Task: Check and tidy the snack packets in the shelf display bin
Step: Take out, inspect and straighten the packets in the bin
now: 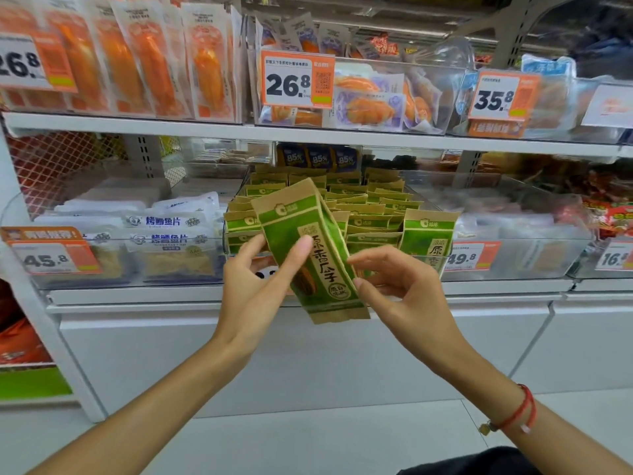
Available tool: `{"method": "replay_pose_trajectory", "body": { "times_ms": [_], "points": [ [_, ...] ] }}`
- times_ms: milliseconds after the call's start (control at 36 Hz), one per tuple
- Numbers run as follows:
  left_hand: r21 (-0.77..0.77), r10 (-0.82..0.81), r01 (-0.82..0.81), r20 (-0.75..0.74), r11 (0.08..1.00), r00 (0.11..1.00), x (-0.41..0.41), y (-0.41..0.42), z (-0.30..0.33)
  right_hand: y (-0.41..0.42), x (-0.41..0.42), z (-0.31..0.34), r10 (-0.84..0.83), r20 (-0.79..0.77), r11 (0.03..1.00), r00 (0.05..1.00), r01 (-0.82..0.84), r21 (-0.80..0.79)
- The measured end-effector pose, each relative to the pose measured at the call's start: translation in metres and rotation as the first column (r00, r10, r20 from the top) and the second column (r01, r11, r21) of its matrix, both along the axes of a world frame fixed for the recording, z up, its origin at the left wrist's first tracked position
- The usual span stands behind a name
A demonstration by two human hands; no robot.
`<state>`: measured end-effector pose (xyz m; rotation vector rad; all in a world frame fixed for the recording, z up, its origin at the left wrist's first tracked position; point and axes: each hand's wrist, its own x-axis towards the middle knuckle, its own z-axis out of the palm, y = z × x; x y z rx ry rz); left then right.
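A green and tan snack packet (308,248) is lifted out in front of the clear display bin (424,260) on the middle shelf, tilted with its top to the left. My left hand (255,286) holds it from behind, thumb pressed on its front. My right hand (394,286) touches the packet's lower right edge with its fingertips, fingers loosely curled. Several matching green packets (363,207) stand in rows inside the bin, one upright at the front right (428,238).
White fish-snack packs (171,231) fill the bin to the left, pale packs the bin to the right (513,228). Orange price tags (474,257) hang on the bin fronts. The upper shelf (308,133) carries orange meat packs. White shelf base below; pale floor.
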<state>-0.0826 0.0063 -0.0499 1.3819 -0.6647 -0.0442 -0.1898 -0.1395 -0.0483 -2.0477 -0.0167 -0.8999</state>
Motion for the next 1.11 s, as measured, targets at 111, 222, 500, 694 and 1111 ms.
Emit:
{"method": "replay_pose_trajectory", "body": {
  "times_ms": [111, 222, 500, 694, 1111],
  "points": [
    [-0.048, 0.041, -0.039, 0.030, 0.998, 0.999, 0.005, 0.004, 0.002, -0.004, 0.002, -0.004, 0.036, -0.035, 0.994, 0.999, -0.032, 0.101],
    [-0.036, 0.110, -0.108, 0.050, 0.993, 0.993, 0.005, 0.002, 0.001, 0.001, 0.003, -0.003, 0.074, -0.133, 0.989, 0.988, -0.055, 0.139],
    [-0.059, 0.218, -0.214, 0.078, 0.975, 0.973, -0.010, -0.011, -0.002, 0.019, 0.013, -0.001, -0.224, -0.135, 0.948, 0.965, 0.184, -0.260],
    [-0.040, 0.185, -0.182, 0.104, 0.983, 0.977, -0.017, -0.014, 0.000, 0.023, 0.013, -0.001, -0.240, -0.150, 0.937, 0.959, 0.188, -0.296],
    [0.238, -0.274, 0.223, 0.213, 0.945, 0.938, -0.011, -0.001, 0.001, -0.013, -0.004, 0.006, 0.552, -0.112, 0.637, 0.826, -0.331, 0.696]
  ]
}}
